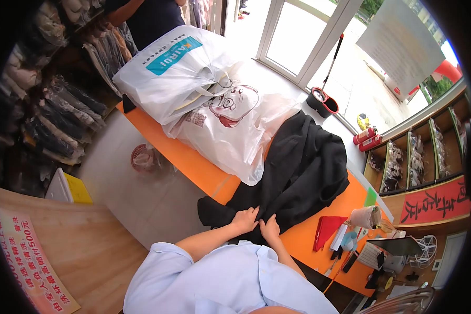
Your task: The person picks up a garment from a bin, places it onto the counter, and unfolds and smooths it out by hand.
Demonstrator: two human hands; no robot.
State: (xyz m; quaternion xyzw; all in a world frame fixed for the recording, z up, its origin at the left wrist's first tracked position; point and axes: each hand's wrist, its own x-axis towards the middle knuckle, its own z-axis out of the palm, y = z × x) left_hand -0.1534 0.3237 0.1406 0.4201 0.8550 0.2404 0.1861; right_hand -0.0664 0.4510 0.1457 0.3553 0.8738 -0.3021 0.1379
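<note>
A black garment [303,167] lies bunched over the orange counter [188,165], one part hanging past the near edge. My left hand [245,220] grips its near edge with the fingers closed. Close beside it, my right hand [270,229] pinches the same black cloth. The fingertips of both hands almost meet. Beyond the garment sit a white plastic bag with a printed cartoon [220,136] and a large white bag with a blue label [167,73].
A red cloth [328,233], a roll [365,217] and small tools lie at the counter's right end. A person [154,23] stands behind the bags. A basket [144,158] is on the floor, and a mop bucket [322,102] stands by the glass door.
</note>
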